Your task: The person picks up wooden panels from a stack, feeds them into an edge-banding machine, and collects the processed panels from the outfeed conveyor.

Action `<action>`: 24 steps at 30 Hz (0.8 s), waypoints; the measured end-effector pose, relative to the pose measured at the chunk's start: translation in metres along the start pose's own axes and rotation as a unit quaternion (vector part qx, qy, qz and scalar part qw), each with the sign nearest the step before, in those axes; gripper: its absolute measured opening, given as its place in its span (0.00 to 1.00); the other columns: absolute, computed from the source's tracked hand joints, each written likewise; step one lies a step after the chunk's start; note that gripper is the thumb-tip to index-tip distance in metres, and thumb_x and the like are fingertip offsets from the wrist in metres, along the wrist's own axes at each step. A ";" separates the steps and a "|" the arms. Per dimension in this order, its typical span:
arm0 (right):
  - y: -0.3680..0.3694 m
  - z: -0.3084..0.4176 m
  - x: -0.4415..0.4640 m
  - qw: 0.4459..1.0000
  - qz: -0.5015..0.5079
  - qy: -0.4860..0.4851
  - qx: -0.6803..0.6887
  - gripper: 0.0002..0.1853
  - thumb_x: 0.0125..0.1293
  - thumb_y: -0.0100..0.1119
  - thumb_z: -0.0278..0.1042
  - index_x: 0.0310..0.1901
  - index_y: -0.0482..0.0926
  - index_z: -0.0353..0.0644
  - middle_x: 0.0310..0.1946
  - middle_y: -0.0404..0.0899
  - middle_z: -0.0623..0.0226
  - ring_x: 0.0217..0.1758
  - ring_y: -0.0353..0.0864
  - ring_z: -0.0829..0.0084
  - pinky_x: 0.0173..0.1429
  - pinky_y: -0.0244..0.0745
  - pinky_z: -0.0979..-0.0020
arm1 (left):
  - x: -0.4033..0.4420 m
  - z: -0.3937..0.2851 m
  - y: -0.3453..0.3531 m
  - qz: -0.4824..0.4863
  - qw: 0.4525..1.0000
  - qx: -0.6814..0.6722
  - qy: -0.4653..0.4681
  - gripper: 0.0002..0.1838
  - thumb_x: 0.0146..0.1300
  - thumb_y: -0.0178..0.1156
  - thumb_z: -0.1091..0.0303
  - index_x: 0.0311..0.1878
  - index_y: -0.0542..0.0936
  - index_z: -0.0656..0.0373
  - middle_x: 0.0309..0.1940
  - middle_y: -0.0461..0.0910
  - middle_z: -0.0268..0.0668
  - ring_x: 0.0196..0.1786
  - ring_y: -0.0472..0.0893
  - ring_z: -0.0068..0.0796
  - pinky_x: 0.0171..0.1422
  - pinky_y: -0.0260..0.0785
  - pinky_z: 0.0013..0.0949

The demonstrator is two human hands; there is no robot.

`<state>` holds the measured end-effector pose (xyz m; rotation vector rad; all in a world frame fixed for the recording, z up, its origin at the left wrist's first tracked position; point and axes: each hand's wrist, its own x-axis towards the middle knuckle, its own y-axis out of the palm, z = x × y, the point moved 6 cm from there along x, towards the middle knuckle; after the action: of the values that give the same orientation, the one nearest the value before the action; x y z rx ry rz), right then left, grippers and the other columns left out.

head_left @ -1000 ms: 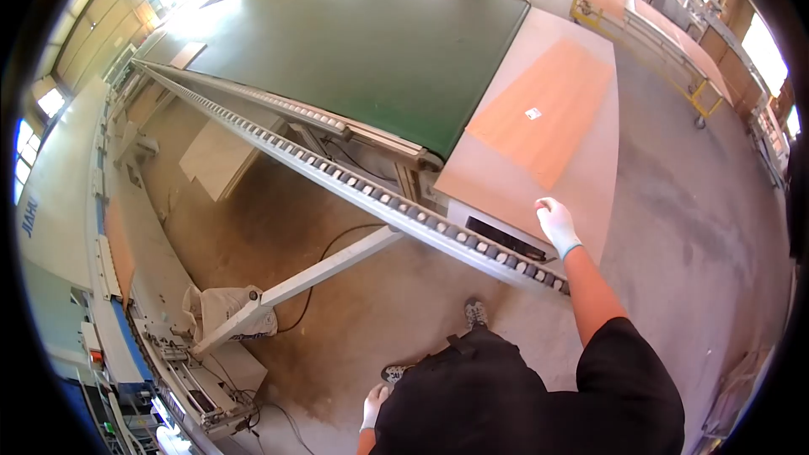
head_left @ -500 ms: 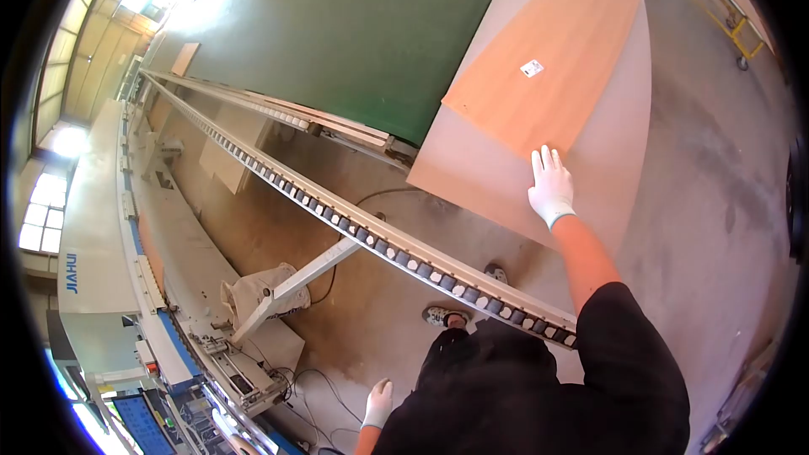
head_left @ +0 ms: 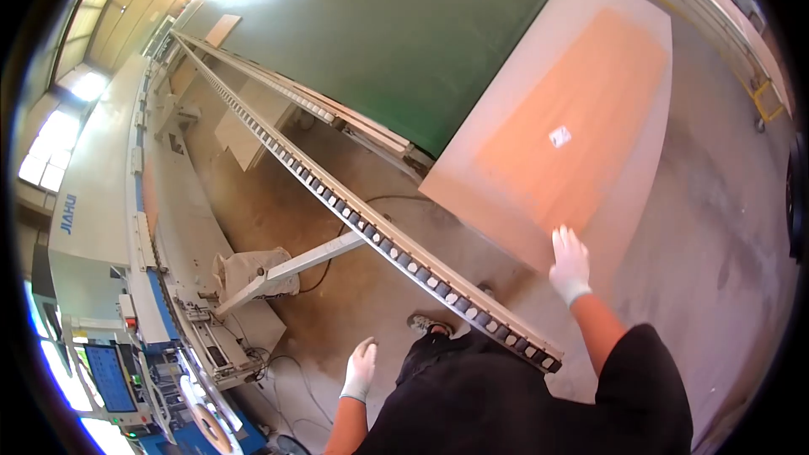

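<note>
My right hand (head_left: pixel 570 265), in a white glove, rests at the near end of an orange wood-grain board (head_left: pixel 581 105), its fingers stretched out along the surface. A small white label (head_left: pixel 560 136) is stuck on that board. Beneath it lies a larger pale panel (head_left: pixel 472 179) with a curved right edge. My left hand (head_left: pixel 361 369), gloved too, hangs in the air left of my body. Its fingers are loosely extended and I see nothing in them.
A green-topped table (head_left: pixel 379 42) adjoins the panel. A long rail with rollers (head_left: pixel 371 227) runs diagonally before me, with a slanted brace (head_left: pixel 291 274) under it. On the left stands a long machine (head_left: pixel 101 194) with a screen (head_left: pixel 109 377). A yellow-framed cart (head_left: pixel 763 101) is far right.
My view has shifted, and the board and panel now appear slightly lower and further right. My right hand stays at the board's near end. My left hand has come up further into view.
</note>
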<state>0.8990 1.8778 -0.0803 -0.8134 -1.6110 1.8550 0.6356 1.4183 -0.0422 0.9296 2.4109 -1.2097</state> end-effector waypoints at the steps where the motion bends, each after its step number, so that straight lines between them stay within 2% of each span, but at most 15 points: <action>1: -0.003 -0.002 -0.016 1.000 0.011 -0.012 0.018 0.39 0.50 0.62 0.29 0.69 0.64 0.41 0.70 0.63 0.59 0.74 0.60 0.60 0.71 0.60 0.56 | 0.002 -0.005 0.000 -0.021 0.991 -0.130 -0.026 0.22 0.72 0.51 0.61 0.60 0.75 0.69 0.57 0.79 0.49 0.63 0.77 0.40 0.68 0.66 0.36; 3: -0.007 -0.011 -0.056 0.998 0.019 -0.019 0.052 0.37 0.49 0.62 0.28 0.66 0.67 0.43 0.67 0.66 0.59 0.72 0.62 0.59 0.69 0.61 0.56 | 0.001 -0.024 0.001 -0.041 0.952 -0.299 -0.045 0.21 0.76 0.48 0.65 0.63 0.71 0.70 0.58 0.77 0.49 0.63 0.76 0.38 0.69 0.66 0.36; 7: -0.008 -0.038 -0.113 0.996 0.027 0.024 0.077 0.27 0.49 0.62 0.29 0.55 0.75 0.43 0.59 0.72 0.57 0.64 0.70 0.56 0.63 0.67 0.56 | 0.011 -0.047 0.013 -0.007 0.951 -0.307 0.016 0.22 0.76 0.47 0.63 0.65 0.69 0.69 0.61 0.76 0.50 0.65 0.75 0.42 0.70 0.65 0.41; 9: 0.002 -0.080 -0.141 0.957 0.069 0.225 0.167 0.20 0.52 0.62 0.30 0.49 0.77 0.41 0.52 0.76 0.54 0.56 0.75 0.55 0.58 0.71 0.59 | 0.016 -0.057 0.015 0.009 0.955 -0.296 0.030 0.22 0.76 0.47 0.63 0.65 0.70 0.69 0.60 0.76 0.50 0.64 0.75 0.42 0.70 0.65 0.40; 10: 0.015 -0.092 -0.156 0.956 0.068 0.232 0.164 0.20 0.52 0.62 0.30 0.49 0.77 0.41 0.52 0.76 0.54 0.56 0.75 0.55 0.58 0.71 0.59 | 0.017 -0.065 0.016 0.018 0.957 -0.286 0.041 0.22 0.76 0.47 0.63 0.65 0.70 0.69 0.60 0.76 0.50 0.64 0.75 0.41 0.70 0.65 0.40; 12: 0.045 -0.144 -0.197 0.842 -0.115 0.484 0.209 0.15 0.58 0.62 0.32 0.46 0.77 0.38 0.48 0.78 0.54 0.50 0.78 0.56 0.52 0.74 0.64 | 0.021 -0.083 0.015 0.019 0.952 -0.303 0.047 0.21 0.75 0.49 0.65 0.64 0.71 0.70 0.59 0.77 0.49 0.63 0.76 0.39 0.70 0.65 0.38; 13: 0.066 -0.154 -0.209 0.760 -0.073 0.556 0.329 0.15 0.64 0.59 0.37 0.48 0.76 0.37 0.49 0.79 0.57 0.47 0.79 0.59 0.49 0.75 0.63 | 0.022 -0.093 0.012 0.014 0.947 -0.317 0.050 0.19 0.75 0.50 0.68 0.62 0.73 0.71 0.57 0.78 0.47 0.62 0.77 0.36 0.70 0.65 0.36; 14: 0.072 -0.158 -0.213 0.758 -0.076 0.560 0.326 0.15 0.64 0.59 0.37 0.48 0.76 0.37 0.49 0.79 0.57 0.47 0.79 0.59 0.49 0.75 0.63 | 0.025 -0.105 0.013 0.020 0.947 -0.318 0.051 0.19 0.75 0.50 0.68 0.62 0.73 0.71 0.57 0.78 0.47 0.62 0.77 0.36 0.70 0.65 0.36; 15: 0.088 -0.160 -0.217 0.604 -0.153 0.570 0.536 0.15 0.68 0.54 0.38 0.50 0.75 0.38 0.51 0.78 0.58 0.49 0.80 0.59 0.49 0.76 0.61 | 0.027 -0.121 0.013 0.022 0.946 -0.312 0.088 0.19 0.74 0.49 0.68 0.62 0.73 0.71 0.57 0.78 0.47 0.61 0.77 0.35 0.69 0.66 0.35; 16: 0.100 -0.157 -0.214 0.407 -0.219 0.536 0.707 0.15 0.72 0.50 0.40 0.52 0.74 0.38 0.53 0.78 0.59 0.51 0.80 0.59 0.50 0.77 0.59 | 0.029 -0.139 0.012 0.024 0.944 -0.306 0.125 0.19 0.74 0.49 0.69 0.62 0.73 0.71 0.56 0.79 0.47 0.60 0.77 0.34 0.69 0.66 0.35; 17: 0.110 -0.165 -0.212 0.409 -0.224 0.534 0.705 0.15 0.72 0.50 0.40 0.52 0.74 0.38 0.53 0.78 0.59 0.51 0.80 0.59 0.50 0.77 0.59 | 0.027 -0.163 0.012 0.034 0.942 -0.299 0.148 0.18 0.74 0.49 0.69 0.60 0.74 0.70 0.55 0.79 0.46 0.59 0.77 0.32 0.68 0.66 0.32; 19: 0.127 -0.177 -0.212 0.246 -0.271 0.490 0.791 0.18 0.76 0.42 0.42 0.59 0.72 0.43 0.58 0.77 0.60 0.55 0.79 0.59 0.54 0.77 0.54 | 0.034 -0.195 0.028 0.076 0.932 -0.297 0.194 0.17 0.73 0.49 0.70 0.60 0.75 0.69 0.55 0.80 0.44 0.59 0.77 0.30 0.67 0.66 0.31; 20: 0.123 -0.180 -0.214 0.251 -0.275 0.484 0.792 0.18 0.76 0.42 0.42 0.59 0.72 0.43 0.58 0.77 0.60 0.55 0.79 0.59 0.54 0.77 0.54 | 0.035 -0.216 0.037 0.112 0.920 -0.290 0.239 0.17 0.73 0.49 0.71 0.59 0.76 0.68 0.55 0.80 0.42 0.59 0.77 0.28 0.66 0.66 0.30; 22: 0.119 -0.175 -0.205 0.223 -0.285 0.439 0.823 0.21 0.78 0.38 0.45 0.62 0.71 0.44 0.61 0.76 0.61 0.61 0.76 0.60 0.62 0.74 0.53 | 0.027 -0.254 0.059 0.165 0.918 -0.272 0.238 0.17 0.71 0.50 0.71 0.59 0.77 0.67 0.55 0.81 0.39 0.58 0.77 0.26 0.66 0.66 0.28; 24: 0.083 -0.164 -0.207 0.246 -0.294 0.445 0.810 0.21 0.78 0.39 0.43 0.63 0.71 0.43 0.61 0.76 0.62 0.60 0.78 0.62 0.61 0.76 0.59 | 0.019 -0.285 0.083 0.181 0.906 -0.222 0.311 0.19 0.71 0.52 0.68 0.61 0.75 0.67 0.57 0.79 0.43 0.62 0.76 0.33 0.69 0.64 0.32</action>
<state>1.1585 1.8219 -0.1599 0.0344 0.9580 0.9501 0.6847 1.6894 0.0703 1.6845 2.6009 -0.2131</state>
